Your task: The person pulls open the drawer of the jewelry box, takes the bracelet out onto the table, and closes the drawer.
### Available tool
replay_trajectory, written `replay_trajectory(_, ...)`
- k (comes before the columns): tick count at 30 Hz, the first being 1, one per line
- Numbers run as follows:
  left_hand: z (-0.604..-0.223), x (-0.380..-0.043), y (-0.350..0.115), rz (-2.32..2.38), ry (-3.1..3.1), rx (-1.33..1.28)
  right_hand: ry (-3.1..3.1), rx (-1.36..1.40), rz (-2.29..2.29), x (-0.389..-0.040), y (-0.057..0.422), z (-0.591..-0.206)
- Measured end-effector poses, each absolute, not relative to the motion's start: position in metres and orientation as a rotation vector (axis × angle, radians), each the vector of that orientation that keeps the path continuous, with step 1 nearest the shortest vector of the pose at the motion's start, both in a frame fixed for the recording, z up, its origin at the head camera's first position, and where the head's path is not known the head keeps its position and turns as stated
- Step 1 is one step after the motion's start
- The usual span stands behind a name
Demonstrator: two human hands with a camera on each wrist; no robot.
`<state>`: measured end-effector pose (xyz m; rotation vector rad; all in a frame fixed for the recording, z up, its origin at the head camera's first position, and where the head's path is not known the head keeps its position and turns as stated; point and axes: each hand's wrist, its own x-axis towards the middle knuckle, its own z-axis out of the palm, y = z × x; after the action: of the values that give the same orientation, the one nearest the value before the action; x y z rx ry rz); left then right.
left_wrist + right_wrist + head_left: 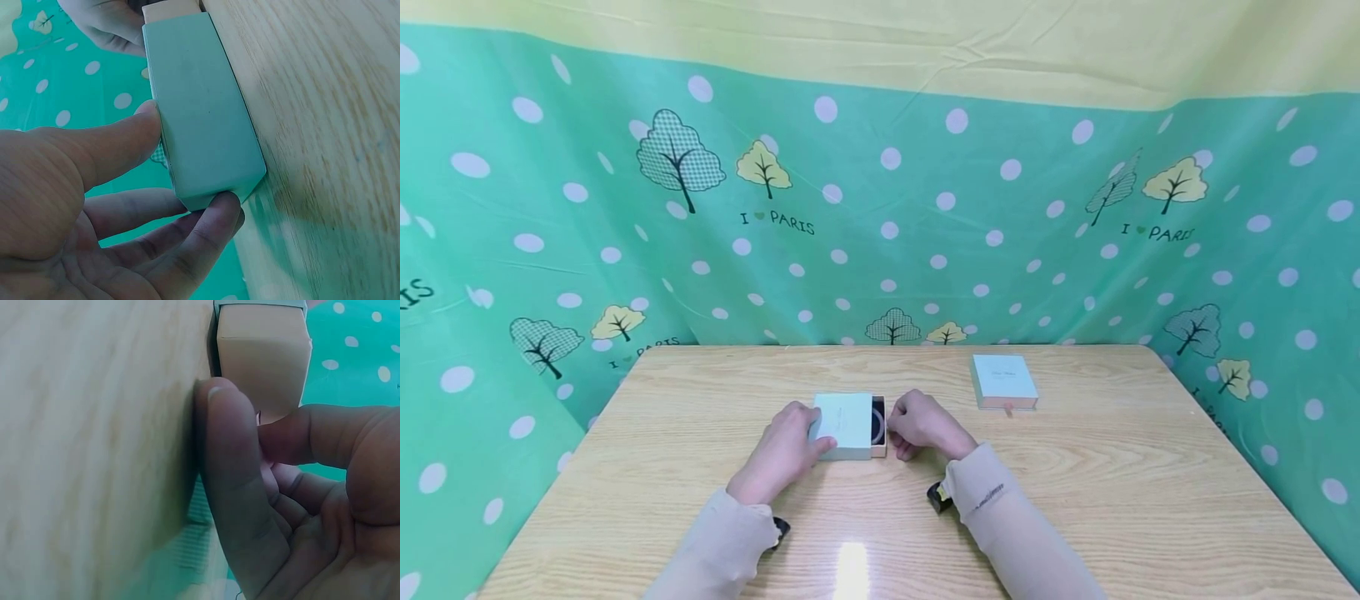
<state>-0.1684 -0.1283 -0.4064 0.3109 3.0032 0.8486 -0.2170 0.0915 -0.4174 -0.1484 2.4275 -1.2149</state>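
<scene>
A small mint-green drawer box (844,427) lies on the table, its pinkish inner drawer (879,451) slid partly out on the right. Within the drawer's dark interior, part of a round, ring-like thing (877,427) shows. My left hand (786,450) grips the sleeve at its left end; in the left wrist view the thumb lies along one edge and fingers press the end face (215,195). At the drawer's right end, my right hand (920,425) pinches with thumb and finger what looks like a small pull tab, mostly hidden by the fingers (231,437).
A second mint box (1004,379), closed, with a small pink tab (1009,410) at its front, stands farther back to the right. The wooden table (1097,483) reaches back to a green dotted curtain (850,208), which also hangs along both sides.
</scene>
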Motion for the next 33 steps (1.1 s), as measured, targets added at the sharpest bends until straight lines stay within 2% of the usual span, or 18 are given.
replay_trajectory(33,-0.4042,-0.1674,-0.1279,0.839,2.995,0.306,2.430,-0.112,-1.183,-0.2176,0.0956,-0.4156)
